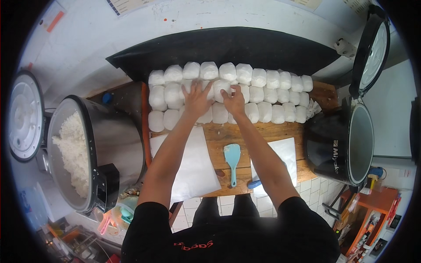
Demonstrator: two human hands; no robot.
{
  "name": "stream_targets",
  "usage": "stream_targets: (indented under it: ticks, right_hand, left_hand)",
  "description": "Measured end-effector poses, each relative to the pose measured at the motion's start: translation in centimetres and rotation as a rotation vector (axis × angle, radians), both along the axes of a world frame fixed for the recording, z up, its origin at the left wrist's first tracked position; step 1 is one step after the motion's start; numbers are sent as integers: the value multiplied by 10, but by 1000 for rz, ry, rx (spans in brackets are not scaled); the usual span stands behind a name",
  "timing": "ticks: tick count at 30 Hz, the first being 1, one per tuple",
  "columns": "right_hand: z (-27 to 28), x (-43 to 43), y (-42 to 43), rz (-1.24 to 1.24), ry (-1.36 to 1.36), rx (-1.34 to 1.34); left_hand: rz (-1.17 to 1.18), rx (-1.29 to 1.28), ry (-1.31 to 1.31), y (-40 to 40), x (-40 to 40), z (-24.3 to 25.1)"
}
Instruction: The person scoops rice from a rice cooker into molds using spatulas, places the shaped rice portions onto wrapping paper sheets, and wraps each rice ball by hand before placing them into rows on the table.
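Rows of white paper-wrapped bundles (209,70) are packed together along the back of a wooden table (217,131). My left hand (197,98) lies with spread fingers over bundles in the middle row. Just right of it, my right hand (234,100) has its thumb at one wrapped bundle (222,90) and its fingers bent beside it; whether it grips the bundle is unclear. Nearer to me lie a light-blue rice paddle (232,157) with rice grains on it, a stack of white paper sheets (190,164) on the left and more white sheets (286,151) under my right forearm.
At the left stands a large open rice cooker (118,141) holding cooked rice (72,154). Another open cooker (325,144), black, stands at the right. A blue handle (254,184) shows at the table's front edge. Black sheeting (230,44) covers the lower wall behind the bundles.
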State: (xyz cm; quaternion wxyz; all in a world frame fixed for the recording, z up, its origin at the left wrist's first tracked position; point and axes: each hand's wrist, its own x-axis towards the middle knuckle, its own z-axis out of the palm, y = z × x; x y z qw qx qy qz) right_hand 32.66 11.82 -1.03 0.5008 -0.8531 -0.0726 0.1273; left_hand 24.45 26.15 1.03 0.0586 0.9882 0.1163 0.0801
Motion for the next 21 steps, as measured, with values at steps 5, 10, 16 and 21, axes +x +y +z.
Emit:
stream_targets:
  ticks: [5,10,16,21]
  right_hand:
    - [-7,-18,16,-220,-198,-18]
    - [-6,-6,-1,-170,-330,-145]
    - [51,-13,-106,118,-113,41]
    - [97,-88,-315,-300,-46,194]
  left_hand:
    - [-73,-18,-124,3,-17,-17]
    - [-113,-51,-119,-21,-12,-7]
    - [-37,-390,-362,-111,-71,13]
    - [-378,-595,53,-309,-168,19]
